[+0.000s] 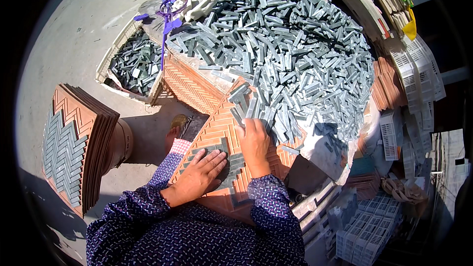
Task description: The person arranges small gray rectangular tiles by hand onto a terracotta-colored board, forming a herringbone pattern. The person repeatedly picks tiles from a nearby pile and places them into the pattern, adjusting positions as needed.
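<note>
A terracotta-coloured mould tray [212, 130] with raised herringbone slots lies tilted in front of me. Grey stone strips [236, 162] fill part of its slots in a zigzag band. My left hand [199, 175] lies flat over that band, its fingers stretched out. Just right of it, my right hand [254, 143] is closed in a pinch at a grey stone strip [237, 116] by the tray's far edge; the fingers partly hide the grip. Beyond the tray spreads a large heap of loose grey strips [286, 54], some spilling onto its upper end.
At left, a stack of similar trays [93, 133] stands on a round support, its top one partly filled. A crate of dark stone pieces [133, 64] sits behind. Purple-handled item [170, 24] and pale gloves [204, 2] lie near the heap. White plastic baskets [369, 226] stand right.
</note>
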A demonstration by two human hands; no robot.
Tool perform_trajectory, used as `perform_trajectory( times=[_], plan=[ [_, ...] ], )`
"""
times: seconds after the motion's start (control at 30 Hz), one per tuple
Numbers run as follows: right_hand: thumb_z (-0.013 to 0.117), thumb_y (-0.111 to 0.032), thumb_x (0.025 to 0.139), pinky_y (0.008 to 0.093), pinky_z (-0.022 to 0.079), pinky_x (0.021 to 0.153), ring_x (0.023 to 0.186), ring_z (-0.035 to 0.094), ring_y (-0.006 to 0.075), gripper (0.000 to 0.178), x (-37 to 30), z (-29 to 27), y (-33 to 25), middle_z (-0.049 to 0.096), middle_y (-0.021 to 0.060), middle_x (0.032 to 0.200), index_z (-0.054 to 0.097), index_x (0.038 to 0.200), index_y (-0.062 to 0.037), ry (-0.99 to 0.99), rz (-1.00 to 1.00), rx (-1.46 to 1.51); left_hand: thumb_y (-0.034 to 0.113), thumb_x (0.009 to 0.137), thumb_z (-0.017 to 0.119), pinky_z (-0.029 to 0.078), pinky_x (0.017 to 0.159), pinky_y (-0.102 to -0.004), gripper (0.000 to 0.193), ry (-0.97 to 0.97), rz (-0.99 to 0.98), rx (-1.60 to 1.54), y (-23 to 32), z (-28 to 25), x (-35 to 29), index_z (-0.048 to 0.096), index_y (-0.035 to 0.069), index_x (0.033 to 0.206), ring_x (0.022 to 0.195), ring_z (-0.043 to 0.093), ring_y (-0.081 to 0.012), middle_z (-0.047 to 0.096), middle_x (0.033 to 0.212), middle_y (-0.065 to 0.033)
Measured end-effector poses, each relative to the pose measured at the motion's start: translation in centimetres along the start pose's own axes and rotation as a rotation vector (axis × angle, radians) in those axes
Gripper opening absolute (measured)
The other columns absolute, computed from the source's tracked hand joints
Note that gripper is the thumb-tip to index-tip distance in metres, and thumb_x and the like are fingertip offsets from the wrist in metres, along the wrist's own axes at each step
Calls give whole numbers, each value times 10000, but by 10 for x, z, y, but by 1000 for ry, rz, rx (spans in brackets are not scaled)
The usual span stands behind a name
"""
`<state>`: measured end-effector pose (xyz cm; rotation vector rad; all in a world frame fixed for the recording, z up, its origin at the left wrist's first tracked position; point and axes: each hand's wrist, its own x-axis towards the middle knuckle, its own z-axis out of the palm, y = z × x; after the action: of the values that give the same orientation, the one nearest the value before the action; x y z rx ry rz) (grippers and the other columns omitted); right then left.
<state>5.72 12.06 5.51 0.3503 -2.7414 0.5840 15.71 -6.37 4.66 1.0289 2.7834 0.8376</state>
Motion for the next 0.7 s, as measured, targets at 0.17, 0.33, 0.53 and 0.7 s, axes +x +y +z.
perform_trajectory(
  times=[0.17, 0.33, 0.53, 0.7],
  plan=[
    [694, -91, 770, 467, 478, 611, 728, 596, 369, 142, 1, -3, -3, 578, 128, 807, 591, 857, -45, -20, 2, 20, 217, 785, 685, 249, 1120, -501, 620, 10, 1, -35, 1, -4, 1, 484, 10, 1334, 1350, 375, -303, 445, 1418, -148],
    [691, -80, 763, 459, 473, 596, 711, 596, 359, 138, -20, -12, -14, 574, 124, 782, 565, 805, -43, -21, -45, -15, 203, 781, 680, 264, 1115, -493, 589, 29, -1, -49, 1, -3, 2, 506, 3, 1308, 1339, 388, -302, 457, 1407, -146],
    [728, -130, 760, 449, 491, 628, 743, 613, 380, 228, -20, -13, -16, 613, 151, 828, 600, 927, -43, -29, 85, 68, 198, 776, 691, 264, 1114, -493, 593, 38, -7, -54, 0, -1, 2, 510, 10, 1308, 1337, 393, -304, 460, 1408, -142],
    [705, -89, 771, 417, 514, 635, 733, 641, 375, 192, -19, -6, -10, 653, 175, 827, 616, 917, -2, -96, 171, 153, 190, 782, 685, 263, 1114, -490, 593, 33, -13, -75, 1, -4, 2, 503, 14, 1319, 1335, 395, -302, 462, 1406, -142]
  ],
)
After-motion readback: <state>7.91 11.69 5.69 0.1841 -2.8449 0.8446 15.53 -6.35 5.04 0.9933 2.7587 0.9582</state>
